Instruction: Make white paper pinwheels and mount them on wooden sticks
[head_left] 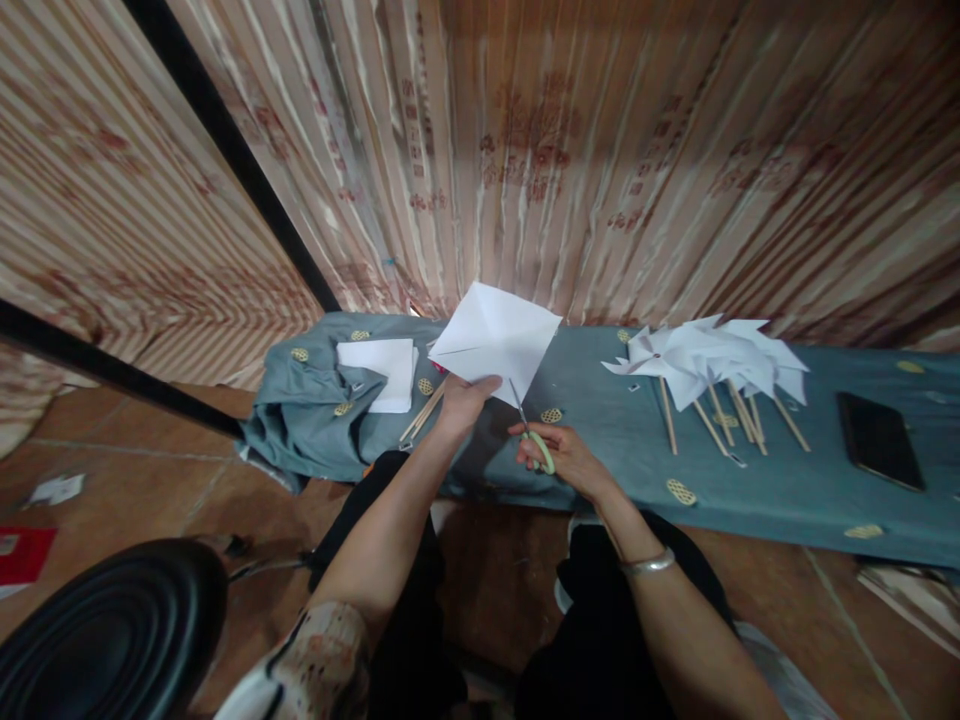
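White paper sheet (499,335) is held above the teal-grey cloth (622,455) by L hand (466,402); it is pinched at its near edge, thumb on top, other fingers hidden underneath. Green-handled scissors (541,443) are gripped by R hand (559,455), w/ fingers curled round the handles; the blades are directed away from this hand, at the sheet's near corner. How wide they are parted cannot be told.

At the sheet's left corner, beyond L hand, a dark line (459,351) is seen, prob. a slit already cut. So the step in hand is judged to be cutting of slits from corners toward the centre. For the next move, the sheet should be held steady & the blades stopped before the middle, otherwise it may be cut apart.

Left of L hand, white paper stack (397,375) & loose wooden sticks (425,412) are placed; right of R hand, paper pinwheels (712,355), then, farther, a dark smartphone (879,438).
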